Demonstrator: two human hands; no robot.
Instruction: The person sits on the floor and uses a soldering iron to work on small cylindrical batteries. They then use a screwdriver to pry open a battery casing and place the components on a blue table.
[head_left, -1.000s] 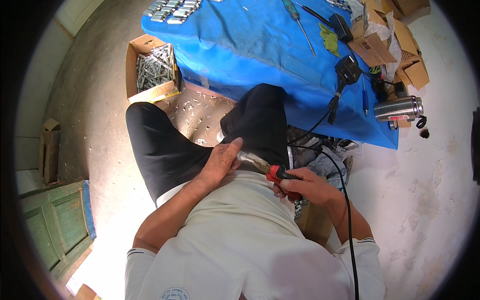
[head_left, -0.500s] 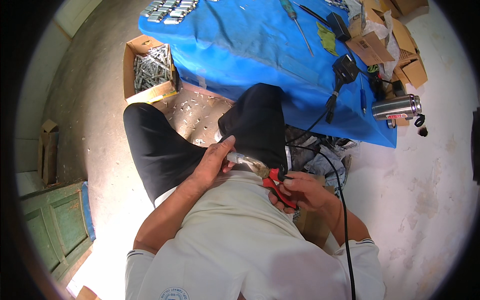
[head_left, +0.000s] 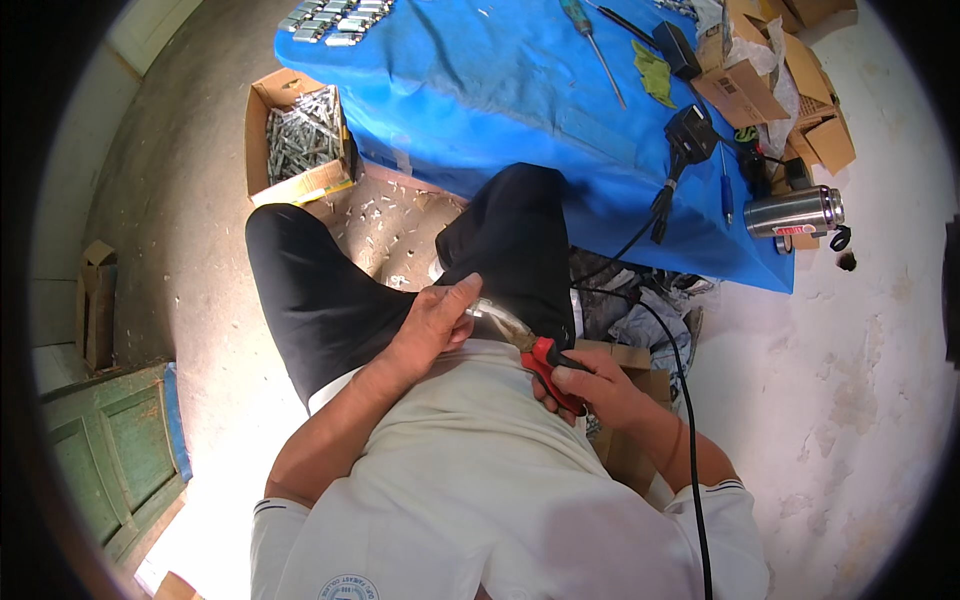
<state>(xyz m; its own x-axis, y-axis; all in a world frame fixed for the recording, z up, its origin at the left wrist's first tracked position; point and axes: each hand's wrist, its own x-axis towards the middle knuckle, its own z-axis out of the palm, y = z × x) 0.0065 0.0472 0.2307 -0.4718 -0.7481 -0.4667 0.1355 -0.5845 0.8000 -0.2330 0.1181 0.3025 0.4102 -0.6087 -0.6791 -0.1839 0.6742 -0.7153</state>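
Above my lap, my left hand (head_left: 440, 318) is closed around a small pale, silvery piece (head_left: 484, 308) whose kind I cannot make out. Most of that piece is hidden by my thumb and fingers. My right hand (head_left: 600, 385) grips pliers (head_left: 545, 352) with red and black handles, squeezed nearly together. Their metal jaws point up and left toward the pale piece and meet its end; what exactly lies between the jaws is too blurred to tell.
A blue-covered table (head_left: 480, 80) stands ahead, with rows of small metal parts (head_left: 335, 22), a screwdriver (head_left: 597, 50) and a steel flask (head_left: 793, 212) on it. Left of it, a cardboard box (head_left: 262, 180) holds many metal pieces. A black cable (head_left: 690, 430) hangs beside my right arm.
The plier handles have closed from spread to nearly together. The pale piece now slants more steeply between my hands, and my left hand covers more of it.
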